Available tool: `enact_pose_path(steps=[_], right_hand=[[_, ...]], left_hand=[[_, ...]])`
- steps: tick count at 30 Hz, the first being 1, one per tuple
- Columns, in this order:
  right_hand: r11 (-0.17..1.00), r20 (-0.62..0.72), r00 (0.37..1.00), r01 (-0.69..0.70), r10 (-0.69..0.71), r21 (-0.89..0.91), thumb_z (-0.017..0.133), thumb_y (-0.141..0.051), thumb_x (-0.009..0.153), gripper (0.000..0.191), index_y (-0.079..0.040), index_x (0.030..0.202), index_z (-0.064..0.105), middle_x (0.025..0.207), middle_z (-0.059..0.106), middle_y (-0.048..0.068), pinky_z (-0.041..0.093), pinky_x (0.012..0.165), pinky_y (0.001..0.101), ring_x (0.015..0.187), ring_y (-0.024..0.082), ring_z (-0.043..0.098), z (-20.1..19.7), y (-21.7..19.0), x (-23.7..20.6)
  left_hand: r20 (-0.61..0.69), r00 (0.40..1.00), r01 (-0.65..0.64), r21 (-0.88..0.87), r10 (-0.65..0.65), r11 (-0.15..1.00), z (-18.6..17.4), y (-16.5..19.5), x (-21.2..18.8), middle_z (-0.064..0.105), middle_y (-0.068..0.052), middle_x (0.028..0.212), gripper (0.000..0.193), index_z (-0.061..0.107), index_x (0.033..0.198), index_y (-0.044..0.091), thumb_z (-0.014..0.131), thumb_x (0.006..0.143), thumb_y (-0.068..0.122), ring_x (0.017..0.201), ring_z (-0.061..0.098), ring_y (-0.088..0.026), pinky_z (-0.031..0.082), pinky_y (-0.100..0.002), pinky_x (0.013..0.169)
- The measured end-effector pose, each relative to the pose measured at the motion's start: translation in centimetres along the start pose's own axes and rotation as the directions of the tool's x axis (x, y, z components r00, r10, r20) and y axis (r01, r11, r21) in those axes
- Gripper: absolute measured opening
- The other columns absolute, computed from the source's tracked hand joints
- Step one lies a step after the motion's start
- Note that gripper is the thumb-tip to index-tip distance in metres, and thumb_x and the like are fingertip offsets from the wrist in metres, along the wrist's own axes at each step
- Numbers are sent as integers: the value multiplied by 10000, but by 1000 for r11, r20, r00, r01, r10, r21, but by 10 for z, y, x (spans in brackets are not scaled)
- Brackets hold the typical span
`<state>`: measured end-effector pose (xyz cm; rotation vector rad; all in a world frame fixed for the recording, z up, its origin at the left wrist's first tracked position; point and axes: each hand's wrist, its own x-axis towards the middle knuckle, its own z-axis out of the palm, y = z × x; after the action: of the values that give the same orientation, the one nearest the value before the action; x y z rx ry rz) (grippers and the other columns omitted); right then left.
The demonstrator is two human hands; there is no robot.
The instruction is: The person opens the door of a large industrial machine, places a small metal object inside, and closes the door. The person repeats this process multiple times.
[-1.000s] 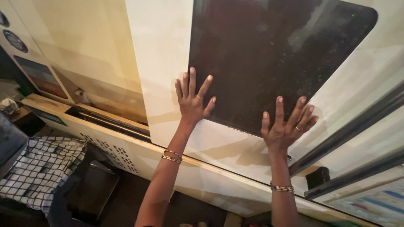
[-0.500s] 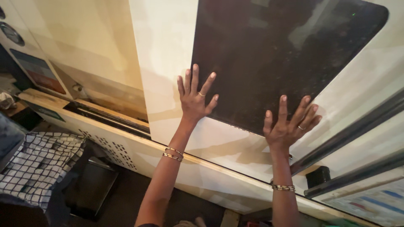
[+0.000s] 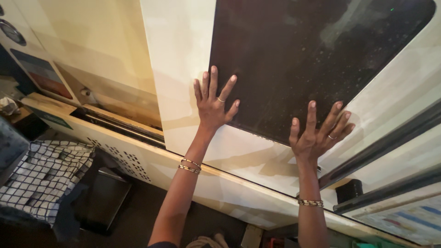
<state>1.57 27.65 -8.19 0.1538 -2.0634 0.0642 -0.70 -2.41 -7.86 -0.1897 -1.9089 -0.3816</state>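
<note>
Left hand (image 3: 212,106) and right hand (image 3: 318,135) spread flat on the cream sliding door's dark glass window (image 3: 312,59) (smooth, dusty); palms might slip, I'd judge.

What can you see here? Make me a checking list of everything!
Surface: cream sliding door of a big machine.
Job's things: dark window panel set in the door.
Clutter: checked cloth and a dark flat box, low on the left.
Hands: left hand and right hand pressed flat, fingers spread, at the window's lower edge.
Cables: nothing seen.
Surroundings: perforated base panel, dark rails.
</note>
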Motion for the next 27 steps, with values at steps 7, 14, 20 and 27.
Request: enact_pose_path(steps=[7, 14, 20, 27], right_hand=[[1000, -36, 999, 13, -13, 13, 482, -553, 1117, 556, -307, 1616, 500, 1704, 209, 216, 60, 1276, 661, 1574, 432, 106, -1, -1, 2], [998, -84, 996, 20, -14, 65, 529, -532, 1079, 540, -307, 1569, 508, 1692, 233, 188, 83, 1281, 658, 1571, 454, 188, 0, -2, 4], [994, 4, 1000, 8, -9, 111, 647, -424, 1055, 509, -306, 1538, 540, 1698, 255, 181, 104, 1301, 631, 1581, 418, 192, -33, -11, 8], [962, -440, 867, -141, 234, 235, 711, -263, 1073, 723, -140, 1626, 262, 1597, 245, 226, 244, 1287, 472, 1538, 322, 235, -106, -5, 20]], left_hand=[[29, 1000, 2, -8, -2, 1000, 3, -4, -5, 239, -183, 1695, 626, 486, 1561, 340, 644, 981, 514, 1595, 165, -364, 41, -570, 1306], [76, 997, 10, -60, -5, 998, 9, -15, -9, 204, -199, 1705, 673, 472, 1593, 305, 654, 982, 521, 1599, 163, -409, 23, -624, 1295], [150, 988, 34, -33, -28, 999, 2, -17, -11, 206, -259, 1707, 634, 444, 1636, 297, 605, 1059, 508, 1595, 155, -474, 46, -651, 1292], [125, 992, 34, -11, -33, 999, 1, -13, -10, 205, -269, 1716, 645, 398, 1663, 306, 480, 1065, 534, 1600, 144, -483, 69, -659, 1306]])
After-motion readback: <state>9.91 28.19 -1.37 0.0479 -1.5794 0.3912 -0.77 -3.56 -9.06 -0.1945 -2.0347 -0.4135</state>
